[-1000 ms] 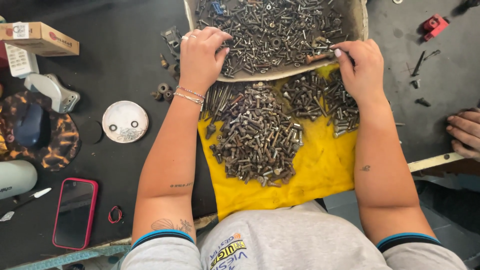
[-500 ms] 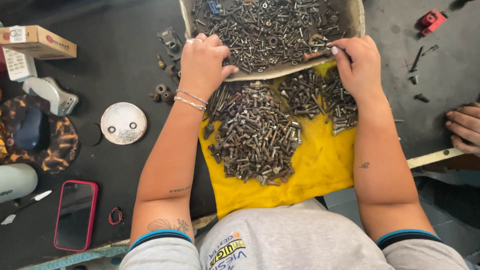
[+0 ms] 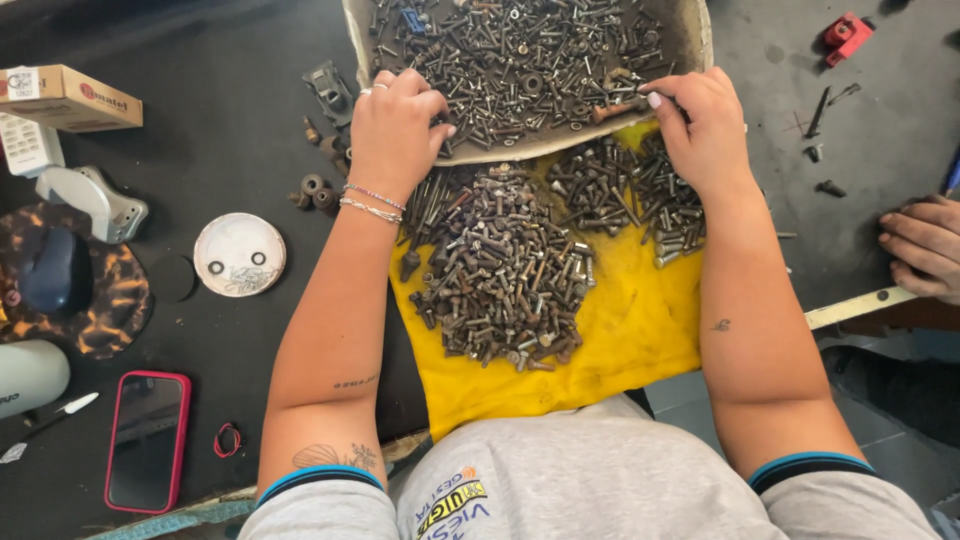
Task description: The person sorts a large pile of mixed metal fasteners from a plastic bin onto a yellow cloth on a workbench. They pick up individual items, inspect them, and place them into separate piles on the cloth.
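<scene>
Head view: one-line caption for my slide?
Both hands, left and right, pick through a tray of bolts above a yellow cloth.

Workshop setting, a sorting bench. Dark, scuffed worktop (image 3: 200, 130) covered in grime and metal dust. Far centre: a shallow tray (image 3: 695, 40) filled with mixed screws, bolts, nuts and washers. Near it, a yellow cloth (image 3: 620, 340) holding two heaps of bolts (image 3: 500, 270). Loose metal fittings (image 3: 325, 85) scattered left of the tray; small dark parts (image 3: 825, 105) and a red tool piece (image 3: 848, 32) far right. A round lid (image 3: 240, 255) with washers on it, left. A cardboard box (image 3: 65, 97) far left. Another person's hand (image 3: 925, 245) rests at the right edge.
</scene>
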